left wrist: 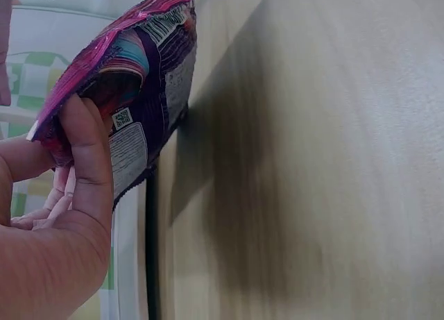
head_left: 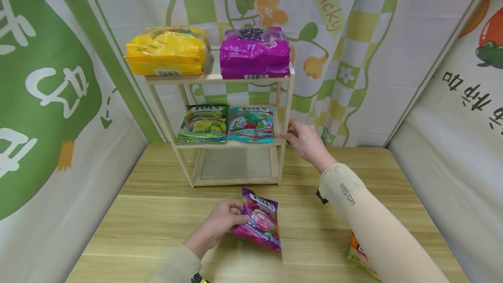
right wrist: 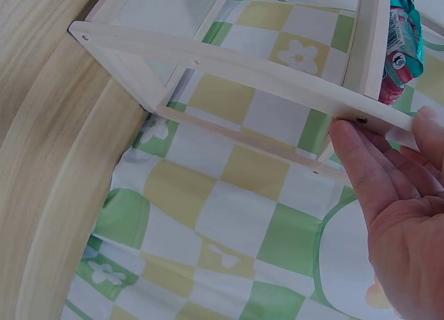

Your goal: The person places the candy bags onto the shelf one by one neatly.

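Note:
Between thumb and fingers, my left hand pinches the left edge of a purple Fox's candy bag above the table, printed front facing up. Its dark back with a QR code and barcode shows in the left wrist view. My right hand grips the right front post of a small wooden shelf rack at middle-shelf height; the right wrist view shows thumb and fingers around that post. On the middle shelf, near this hand, a teal Fox's bag leans beside a green Fox's bag.
A yellow bag and a larger purple bag lie on the top shelf. An orange and green bag is partly hidden under my right sleeve. Printed curtains enclose the wooden table at the back and sides.

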`<action>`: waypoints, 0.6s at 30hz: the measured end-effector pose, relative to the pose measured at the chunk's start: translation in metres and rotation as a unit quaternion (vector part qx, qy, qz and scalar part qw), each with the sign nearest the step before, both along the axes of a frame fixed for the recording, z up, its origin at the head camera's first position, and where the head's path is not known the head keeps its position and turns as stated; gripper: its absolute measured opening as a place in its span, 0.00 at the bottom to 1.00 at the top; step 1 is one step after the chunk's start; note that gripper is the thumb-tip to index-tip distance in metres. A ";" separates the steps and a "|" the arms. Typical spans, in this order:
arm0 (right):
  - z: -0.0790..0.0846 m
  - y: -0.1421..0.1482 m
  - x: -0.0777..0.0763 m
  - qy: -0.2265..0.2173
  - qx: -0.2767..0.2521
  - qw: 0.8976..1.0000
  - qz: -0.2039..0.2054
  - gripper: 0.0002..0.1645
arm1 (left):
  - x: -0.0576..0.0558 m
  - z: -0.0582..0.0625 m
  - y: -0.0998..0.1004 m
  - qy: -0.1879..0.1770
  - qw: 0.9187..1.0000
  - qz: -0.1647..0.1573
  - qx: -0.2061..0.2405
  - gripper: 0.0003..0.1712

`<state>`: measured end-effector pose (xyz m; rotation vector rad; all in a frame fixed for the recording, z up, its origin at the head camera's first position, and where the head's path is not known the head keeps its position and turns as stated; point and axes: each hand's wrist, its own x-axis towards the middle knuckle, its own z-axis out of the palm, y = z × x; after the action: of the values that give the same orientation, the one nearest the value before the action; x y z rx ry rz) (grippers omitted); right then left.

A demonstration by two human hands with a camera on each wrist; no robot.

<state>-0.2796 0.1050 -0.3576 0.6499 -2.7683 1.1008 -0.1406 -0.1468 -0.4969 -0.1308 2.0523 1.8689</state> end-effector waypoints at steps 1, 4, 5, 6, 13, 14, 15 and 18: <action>0.000 0.000 0.000 0.001 0.000 1.000 0.000 0.11 | 0.000 0.001 -0.001 0.002 1.000 0.001 0.001 0.17; -0.001 0.000 0.000 0.005 -0.003 1.000 0.001 0.11 | -0.001 0.005 -0.004 0.009 1.000 0.004 -0.001 0.18; -0.001 0.000 0.000 0.006 -0.004 1.000 0.002 0.11 | -0.002 0.006 -0.005 0.010 1.000 0.006 -0.002 0.18; -0.001 0.000 0.000 0.007 -0.006 1.000 0.003 0.11 | -0.003 0.007 -0.005 0.012 1.000 0.009 -0.002 0.18; -0.002 -0.001 -0.001 0.007 -0.007 1.000 0.002 0.10 | -0.008 0.019 -0.011 0.036 0.999 0.024 0.007 0.18; -0.002 0.000 -0.001 0.007 -0.007 1.000 0.003 0.10 | -0.009 0.021 -0.011 0.039 0.999 0.027 0.006 0.17; -0.002 0.000 -0.001 0.007 -0.008 1.000 0.004 0.10 | -0.009 0.022 -0.012 0.044 0.999 0.029 0.006 0.17; -0.003 0.000 -0.001 0.010 -0.011 1.000 0.006 0.10 | -0.011 0.026 -0.014 0.048 0.998 0.033 0.002 0.17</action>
<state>-0.2809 0.1054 -0.3604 0.6738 -2.7350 1.1180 -0.1514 -0.1608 -0.4709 -0.1102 2.1325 1.9542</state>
